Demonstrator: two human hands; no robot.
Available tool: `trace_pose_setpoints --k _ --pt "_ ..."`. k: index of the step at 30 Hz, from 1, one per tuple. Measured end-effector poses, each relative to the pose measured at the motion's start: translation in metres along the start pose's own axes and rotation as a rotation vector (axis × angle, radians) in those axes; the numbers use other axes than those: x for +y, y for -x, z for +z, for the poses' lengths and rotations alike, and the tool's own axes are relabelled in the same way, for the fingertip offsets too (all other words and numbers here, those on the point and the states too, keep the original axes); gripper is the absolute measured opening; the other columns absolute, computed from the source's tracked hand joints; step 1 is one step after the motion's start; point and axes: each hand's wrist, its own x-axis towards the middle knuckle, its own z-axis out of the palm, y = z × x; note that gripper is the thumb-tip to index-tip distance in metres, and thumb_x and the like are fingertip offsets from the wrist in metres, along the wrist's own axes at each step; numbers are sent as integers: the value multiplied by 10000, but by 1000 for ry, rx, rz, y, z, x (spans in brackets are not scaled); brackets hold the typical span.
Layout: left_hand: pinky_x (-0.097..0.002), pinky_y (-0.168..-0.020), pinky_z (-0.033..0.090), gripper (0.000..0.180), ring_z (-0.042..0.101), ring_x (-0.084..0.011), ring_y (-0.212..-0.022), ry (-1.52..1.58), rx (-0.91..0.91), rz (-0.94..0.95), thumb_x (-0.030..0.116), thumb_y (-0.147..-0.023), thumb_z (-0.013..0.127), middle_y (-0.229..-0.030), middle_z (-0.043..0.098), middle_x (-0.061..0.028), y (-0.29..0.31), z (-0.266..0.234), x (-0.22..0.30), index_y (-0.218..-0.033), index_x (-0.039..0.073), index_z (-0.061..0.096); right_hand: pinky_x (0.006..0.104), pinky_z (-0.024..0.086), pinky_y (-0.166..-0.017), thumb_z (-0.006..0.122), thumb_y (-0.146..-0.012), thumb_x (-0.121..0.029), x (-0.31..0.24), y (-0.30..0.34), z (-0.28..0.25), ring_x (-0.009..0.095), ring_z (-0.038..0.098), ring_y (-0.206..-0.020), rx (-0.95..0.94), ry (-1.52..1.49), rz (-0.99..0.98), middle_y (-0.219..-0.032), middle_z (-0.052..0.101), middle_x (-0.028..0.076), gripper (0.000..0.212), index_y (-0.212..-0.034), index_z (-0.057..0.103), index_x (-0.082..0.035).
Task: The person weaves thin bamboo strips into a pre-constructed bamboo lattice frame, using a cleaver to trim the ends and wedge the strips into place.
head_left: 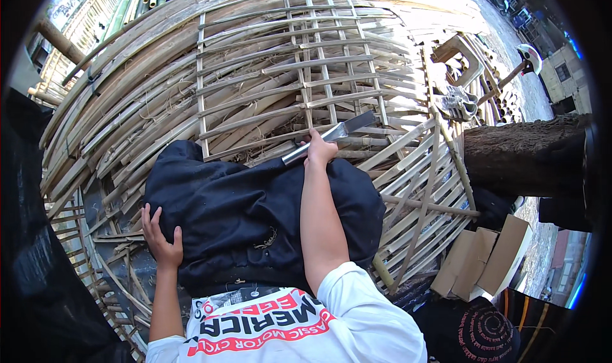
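Gripping knife [334, 133] in right fingers [315, 138]: dark-grey, squared-off blade [361, 122], shiny silvery handle [294, 155].

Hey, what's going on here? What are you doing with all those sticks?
A seated person grips a wide-bladed knife in the right hand, above dark-clothed legs. The left hand is open beside the left leg, holding nothing. A lattice of pale strips lies in front.

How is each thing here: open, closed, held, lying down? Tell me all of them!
Knife: unsheathed, held
Right hand: closed, gripping the knife
Left hand: open, fingers apart, holding nothing
Bamboo strips: heaped up
Bamboo lattice: lying on the strips
Cardboard box: looks open
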Motion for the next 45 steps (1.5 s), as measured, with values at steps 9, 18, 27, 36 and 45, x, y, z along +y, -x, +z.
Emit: trace_pose_setpoints --k 9,18,27,36,45 --pt "-534 -1159 189 560 269 -401 -1417 -59 15 4 173 -815 628 -1507 345 -177 0 -2 0 -1341 70 465 342 554 -454 735 -805 0 3 8 3 266 684 -637 -13 -23 21 -884 633 173 416 -1094 439 49" --pt "-585 -1152 175 528 287 -395 -1407 -109 34 -20 199 -796 666 -1464 384 -174 -11 2 12 -1280 84 489 350 578 -480 718 -818 13 8 3 2 287 692 -650 -69 -63 38 -904 638 192 382 -1079 441 46" --pt "-585 -1150 179 526 294 -390 -1406 -103 54 -22 207 -792 667 -1457 394 -172 -9 3 7 -1274 87 496 347 579 -496 708 -818 6 8 6 1 279 694 -689 -98 -73 89 -900 638 183 359 -1066 451 47" --pt "-584 -1150 178 498 299 -384 -1405 -129 53 -23 202 -802 662 -1453 401 -165 -9 3 8 -1260 88 501 346 518 -480 610 -774 -8 -22 55 -18 164 524 -511 -28 -308 159 -663 507 67 195 -894 457 -23" --pt "-440 -986 351 386 530 -298 -1168 155 -117 326 115 -750 673 -1143 590 -100 -45 40 109 -1122 84 575 300 525 -490 668 -779 -16 -125 24 -40 177 612 -543 -364 115 -273 -704 616 93 143 -864 553 -5"
